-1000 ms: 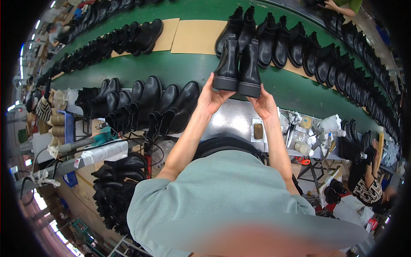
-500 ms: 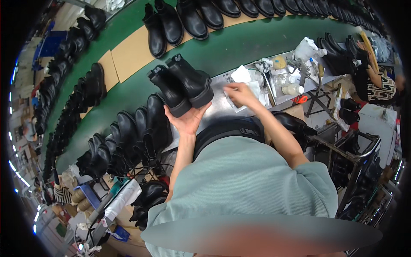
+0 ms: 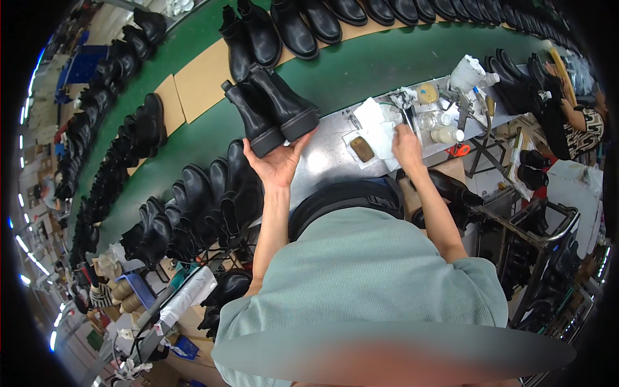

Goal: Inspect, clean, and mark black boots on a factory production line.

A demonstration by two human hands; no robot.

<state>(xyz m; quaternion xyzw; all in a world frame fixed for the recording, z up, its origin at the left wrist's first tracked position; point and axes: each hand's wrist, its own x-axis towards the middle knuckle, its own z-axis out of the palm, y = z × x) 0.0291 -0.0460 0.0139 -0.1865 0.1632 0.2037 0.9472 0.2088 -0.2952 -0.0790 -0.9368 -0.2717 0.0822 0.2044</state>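
Note:
A pair of black ankle boots (image 3: 282, 109) rests on my left hand (image 3: 276, 164), its fingers and thumb cupped round the thick soles from below. The boots tilt, with their shafts away from me. Over the metal worktop (image 3: 325, 153), my right hand (image 3: 407, 148) is closed at the edge of some white paper sheets (image 3: 380, 124). Its fingertips meet the lower end of a slim tool (image 3: 409, 117); whether they grip it is hidden. Beside that hand, a brown block (image 3: 362, 149) lies on white paper.
Rows of black boots (image 3: 300, 35) stand along the green bench (image 3: 361, 64). Small bottles (image 3: 446, 135), a round yellow-topped jar (image 3: 427, 93) and orange-handled scissors (image 3: 458, 151) lie at the right. Another person's patterned sleeve (image 3: 585, 132) shows far right. A metal rack (image 3: 548, 235) stands nearer.
My right hand has moved right, away from the boots to the papers and slim tool. The brown block has come into plain view. My left hand keeps hold of the boots, slightly shifted.

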